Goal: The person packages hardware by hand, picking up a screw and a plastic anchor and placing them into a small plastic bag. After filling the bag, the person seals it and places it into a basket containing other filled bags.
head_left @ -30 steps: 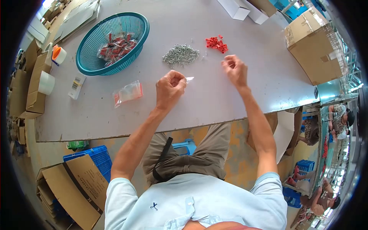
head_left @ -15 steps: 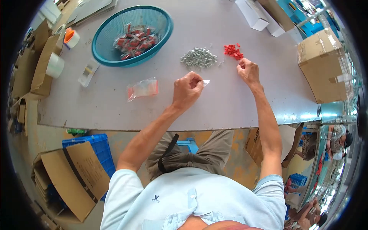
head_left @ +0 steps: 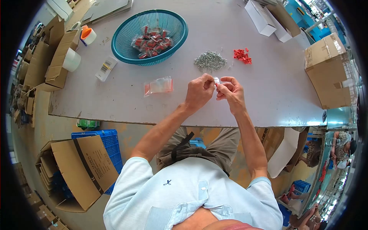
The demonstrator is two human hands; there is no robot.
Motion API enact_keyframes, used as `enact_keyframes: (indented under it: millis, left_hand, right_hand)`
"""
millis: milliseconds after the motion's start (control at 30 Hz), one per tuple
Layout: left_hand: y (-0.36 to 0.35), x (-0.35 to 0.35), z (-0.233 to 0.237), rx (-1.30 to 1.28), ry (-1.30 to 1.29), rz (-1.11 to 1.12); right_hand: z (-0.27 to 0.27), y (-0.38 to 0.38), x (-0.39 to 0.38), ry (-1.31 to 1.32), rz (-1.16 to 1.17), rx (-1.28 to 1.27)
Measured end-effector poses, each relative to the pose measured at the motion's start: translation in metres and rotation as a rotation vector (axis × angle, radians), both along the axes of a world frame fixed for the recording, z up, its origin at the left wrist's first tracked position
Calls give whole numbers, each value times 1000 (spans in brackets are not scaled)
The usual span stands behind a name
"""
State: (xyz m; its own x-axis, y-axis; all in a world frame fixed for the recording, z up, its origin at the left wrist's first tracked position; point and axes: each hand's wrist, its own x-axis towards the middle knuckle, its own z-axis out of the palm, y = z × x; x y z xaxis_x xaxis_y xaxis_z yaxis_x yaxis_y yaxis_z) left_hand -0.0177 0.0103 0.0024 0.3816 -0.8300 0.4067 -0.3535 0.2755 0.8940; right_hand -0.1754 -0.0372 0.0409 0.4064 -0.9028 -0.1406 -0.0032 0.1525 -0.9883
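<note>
My left hand (head_left: 200,91) pinches a small clear plastic bag (head_left: 216,81) by its edge, in front of the pile of grey screws (head_left: 210,61). Touching the bag from the right is my right hand (head_left: 231,93), with thumb and finger closed on a small red piece at the bag's mouth. Behind and to the right of the hands lies a small heap of red plastic pieces (head_left: 242,56). A packet of clear bags with red edges (head_left: 158,86) rests flat to the left of my left hand.
A teal basket (head_left: 180,38) holds red bagged pieces at the back left. Tape rolls (head_left: 87,35) and a barcoded packet (head_left: 106,68) lie farther left. White boxes (head_left: 260,19) stand at the back right, a cardboard box (head_left: 329,73) at the right edge. People are at far right.
My right hand has moved from the red heap left to the bag in my left hand. The view has shifted, so the table's things appear farther right.
</note>
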Motion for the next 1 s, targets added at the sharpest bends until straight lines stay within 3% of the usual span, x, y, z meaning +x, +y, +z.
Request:
enact_keyframes:
  millis: [367,467,533,600,667,733,1000]
  left_hand:
    - [0,1,3,81,10,-126]
    - [1,0,1,46,13,-159]
    - [2,-2,2,-5,-32,-145]
    - [1,-3,2,-57,-75,-131]
    - [0,0,-2,89,0,-97]
    - [-4,2,-6,144,68,-130]
    - [-8,2,-12,172,204,-140]
  right_hand:
    - [-13,-13,-9,-41,69,13]
    - [-13,-10,-4,141,45,-128]
    - [-13,-3,2,445,-64,-574]
    - [-13,-1,3,470,-49,-679]
    - [-14,-3,-3,499,-39,-782]
    - [-18,-18,-23,415,-81,-702]
    - [-35,-147,-111,677,-390,-791]
